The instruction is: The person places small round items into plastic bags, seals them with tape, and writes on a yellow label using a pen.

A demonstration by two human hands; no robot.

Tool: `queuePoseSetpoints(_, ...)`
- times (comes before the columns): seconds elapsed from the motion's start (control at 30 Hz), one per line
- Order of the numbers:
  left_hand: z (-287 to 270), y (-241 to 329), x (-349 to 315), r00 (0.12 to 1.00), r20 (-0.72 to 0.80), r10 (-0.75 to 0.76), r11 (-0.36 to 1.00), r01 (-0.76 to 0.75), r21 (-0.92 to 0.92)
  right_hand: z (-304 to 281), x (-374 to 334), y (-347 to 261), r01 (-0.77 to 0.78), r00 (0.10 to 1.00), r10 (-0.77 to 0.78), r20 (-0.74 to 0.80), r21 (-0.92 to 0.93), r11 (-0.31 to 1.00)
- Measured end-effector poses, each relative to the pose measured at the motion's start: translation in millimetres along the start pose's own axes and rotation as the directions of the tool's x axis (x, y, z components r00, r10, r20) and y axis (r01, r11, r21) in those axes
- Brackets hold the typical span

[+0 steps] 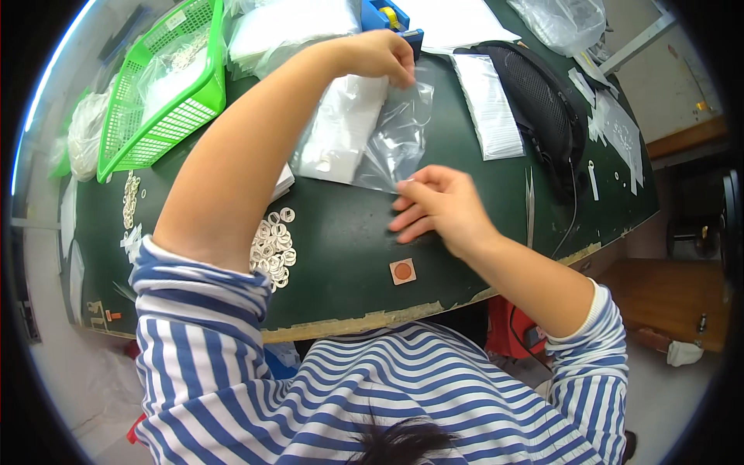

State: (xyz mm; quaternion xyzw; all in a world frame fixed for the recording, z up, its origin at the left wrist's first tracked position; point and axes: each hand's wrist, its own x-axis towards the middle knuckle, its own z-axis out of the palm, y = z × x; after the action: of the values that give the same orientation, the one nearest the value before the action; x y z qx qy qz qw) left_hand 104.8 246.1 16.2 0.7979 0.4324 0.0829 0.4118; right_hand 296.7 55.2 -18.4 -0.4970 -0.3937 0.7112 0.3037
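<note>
head view: right grip (448,205) pinches corner of bag (401,143); left grip (378,56) curls at its top, hold i cannot tell; tape dispenser (375,17) stands just beyond.

Legible text: none; I can't read a single word or number. Pale label (177,21) on the end of the green basket (209,94): too small for me to make out. Clear bag (403,143) I'm handling: glare and creases, nothing I can read. Blue tape dispenser (373,15): no lettering I can make out. Small square card (402,271) with orange disc: likewise nothing legible.
</note>
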Motion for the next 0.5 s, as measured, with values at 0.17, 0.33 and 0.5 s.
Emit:
queuePoseSetpoints(0.17,-22.5,1.5,-70.2,0.941,-0.331,0.071,0.933,-0.18,-0.311,-50.0,-21.1,-52.7,0.525,0.769,-0.639,0.035,-0.604,0.6)
queuePoseSetpoints(0.33,23.6,10.2,-139.6,0.805,-0.59,0.063,0.862,-0.342,-0.374,-67.3,-46.4,-91.1,0.531,0.723,-0.69,0.019,-0.655,0.538)
queuePoseSetpoints(0.5,95.4,13.2,-156.9,0.673,-0.739,-0.02,0.811,-0.421,-0.405,-75.3,-26.0,-67.7,0.695,0.59,-0.807,-0.011,-0.502,0.515)
